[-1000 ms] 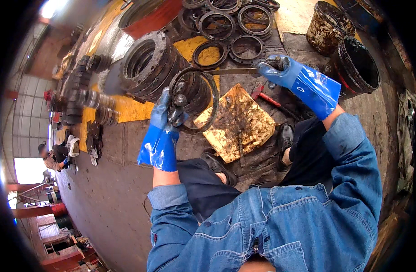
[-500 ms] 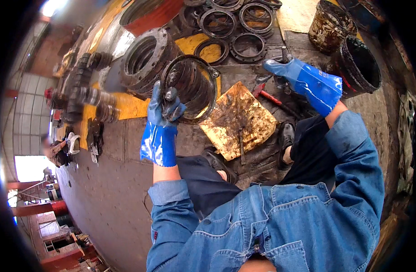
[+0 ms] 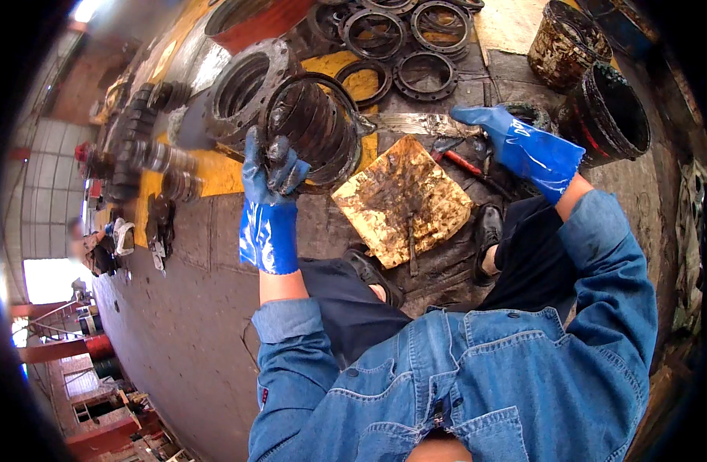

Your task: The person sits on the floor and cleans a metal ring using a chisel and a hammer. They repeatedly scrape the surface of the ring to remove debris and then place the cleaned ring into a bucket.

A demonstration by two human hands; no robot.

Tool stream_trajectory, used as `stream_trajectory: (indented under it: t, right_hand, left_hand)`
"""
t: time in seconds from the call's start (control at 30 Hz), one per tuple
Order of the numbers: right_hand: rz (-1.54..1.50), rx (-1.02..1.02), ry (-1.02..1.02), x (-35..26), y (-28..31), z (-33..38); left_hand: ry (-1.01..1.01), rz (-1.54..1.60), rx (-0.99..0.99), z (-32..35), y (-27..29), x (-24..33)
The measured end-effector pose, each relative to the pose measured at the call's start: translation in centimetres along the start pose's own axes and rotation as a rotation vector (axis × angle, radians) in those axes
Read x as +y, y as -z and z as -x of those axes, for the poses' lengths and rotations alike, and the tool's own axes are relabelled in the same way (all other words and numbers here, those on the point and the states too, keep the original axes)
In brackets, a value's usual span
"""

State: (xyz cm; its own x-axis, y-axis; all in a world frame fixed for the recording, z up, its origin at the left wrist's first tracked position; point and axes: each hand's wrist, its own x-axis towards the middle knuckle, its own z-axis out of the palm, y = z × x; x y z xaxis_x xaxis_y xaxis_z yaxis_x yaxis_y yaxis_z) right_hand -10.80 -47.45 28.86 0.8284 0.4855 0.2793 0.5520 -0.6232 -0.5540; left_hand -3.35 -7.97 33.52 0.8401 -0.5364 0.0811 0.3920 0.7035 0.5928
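My left hand (image 3: 272, 165), in a blue rubber glove smeared dark, is closed round the lower left edge of a black, greasy metal ring (image 3: 315, 78). The ring is tilted up off the floor, and stacked rings show through its opening. My right hand (image 3: 496, 127), gloved the same way, is closed on a flat, pale, streaked brush (image 3: 422, 123). The brush points left, its far end close to the ring's right rim; blur hides its exact shape and whether it touches. Below lies a stained yellowish square board (image 3: 403, 202) between my feet.
A red-handled hammer (image 3: 465, 163) lies right of the board. Thick flanged rings (image 3: 249, 77) stand behind my left hand; several flat rings (image 3: 425, 75) lie at the back. Two grimy buckets (image 3: 566, 46) stand back right. A person (image 3: 95, 250) is far left.
The brush in my right hand has swung from pointing away to pointing left toward the ring. My left hand and the ring have shifted slightly left.
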Motion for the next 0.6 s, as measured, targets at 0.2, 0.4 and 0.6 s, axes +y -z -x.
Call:
stream_trajectory:
  t: [0.2,0.4,0.6]
  right_hand:
    - [-0.218,-0.216,-0.401,-5.5,1.0,-1.8]
    - [-1.169,-0.033,-0.875,-4.4,-2.1,-0.3]
    - [-2.001,0.198,-1.338,-8.2,-4.6,-2.5]
  left_hand:
    - [-0.075,-0.059,-0.107,-0.2,0.8,0.5]
    - [-0.032,-0.121,-0.030,-0.8,-0.4,0.4]
    - [-0.092,-0.202,-0.023,-1.0,-0.3,0.3]
